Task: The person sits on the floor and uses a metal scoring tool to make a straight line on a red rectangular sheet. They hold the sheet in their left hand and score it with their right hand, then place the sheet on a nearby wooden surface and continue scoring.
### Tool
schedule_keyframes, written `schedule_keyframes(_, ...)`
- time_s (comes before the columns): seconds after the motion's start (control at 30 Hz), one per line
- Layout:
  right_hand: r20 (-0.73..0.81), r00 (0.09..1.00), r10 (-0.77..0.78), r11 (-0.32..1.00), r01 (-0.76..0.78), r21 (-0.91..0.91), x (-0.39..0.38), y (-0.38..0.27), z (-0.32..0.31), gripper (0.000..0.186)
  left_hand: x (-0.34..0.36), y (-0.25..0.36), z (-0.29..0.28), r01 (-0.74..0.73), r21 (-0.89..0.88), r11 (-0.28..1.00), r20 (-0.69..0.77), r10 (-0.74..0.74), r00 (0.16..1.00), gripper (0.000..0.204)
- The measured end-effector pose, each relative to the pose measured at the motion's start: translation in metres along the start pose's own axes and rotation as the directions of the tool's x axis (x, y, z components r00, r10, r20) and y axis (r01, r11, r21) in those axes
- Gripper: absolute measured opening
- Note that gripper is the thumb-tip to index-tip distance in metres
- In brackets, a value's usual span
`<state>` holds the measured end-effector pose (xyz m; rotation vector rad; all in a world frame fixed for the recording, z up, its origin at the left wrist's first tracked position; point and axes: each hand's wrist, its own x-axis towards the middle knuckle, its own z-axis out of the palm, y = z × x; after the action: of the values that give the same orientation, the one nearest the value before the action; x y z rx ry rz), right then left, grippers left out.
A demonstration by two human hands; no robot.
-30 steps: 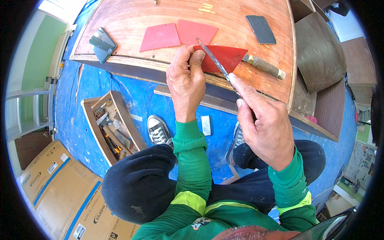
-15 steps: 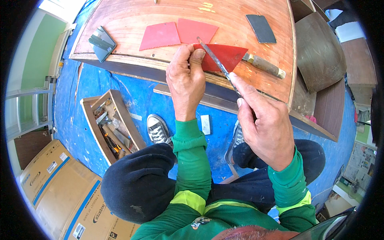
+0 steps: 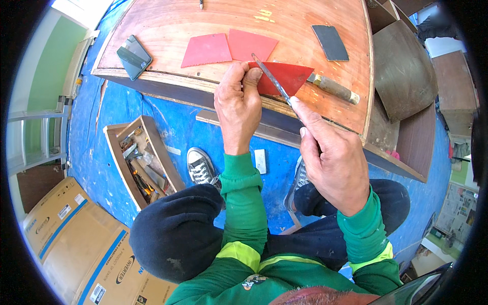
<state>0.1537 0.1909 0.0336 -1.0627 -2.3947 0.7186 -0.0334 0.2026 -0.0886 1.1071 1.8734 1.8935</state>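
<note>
Between the thumb and fingers of my left hand (image 3: pixel 239 104) is the left corner of a dark red flexible sheet piece (image 3: pixel 284 79). My right hand (image 3: pixel 335 157) is closed round a slim, dark metal tool (image 3: pixel 272 79), a narrow blade or file; its exact kind is unclear. The tool slants across the red piece, its tip just past the upper edge near my left thumb. On the wooden board behind lie two lighter red pieces (image 3: pixel 207 50), side by side. A wooden-handled tool (image 3: pixel 335 89) rests to the right, its front end partly hidden by the red piece.
A black sheet piece (image 3: pixel 330 43) and a phone (image 3: pixel 134 57) lie on the wooden worktop (image 3: pixel 168 20). A wooden toolbox (image 3: pixel 145 162) with mixed tools stands on the blue floor sheet (image 3: pixel 91 147). Nearby are a whitish block (image 3: pixel 260 161), a cardboard box (image 3: pixel 81 239) and a curved brown panel (image 3: pixel 406 68).
The view has shifted slightly, so the worktop sits a little lower. The red piece is tilted a little differently, and both hands keep their holds.
</note>
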Motion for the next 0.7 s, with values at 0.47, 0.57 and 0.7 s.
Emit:
schedule_keyframes(0.47, -0.008, 0.996, -0.088, 0.992, 0.087, -0.094, 0.024, -0.001, 0.017, 0.051, -0.001, -0.006, 0.001, 0.037, -0.020, 0.999, -0.043, -0.038, 0.998, 0.009)
schedule_keyframes(0.57, 0.006, 0.995, -0.101, 0.989, 0.101, -0.111, 0.041, -0.003, 0.025, 0.050, -0.002, -0.006, 0.000, 0.004, -0.007, 1.000, -0.042, -0.005, 0.999, 0.009)
schedule_keyframes(0.7, 0.005, 0.988, -0.155, 0.975, 0.153, -0.158, 0.075, 0.004, 0.043, 0.047, -0.002, -0.006, 0.002, 0.026, -0.042, 0.999, -0.025, -0.028, 0.999, 0.009)
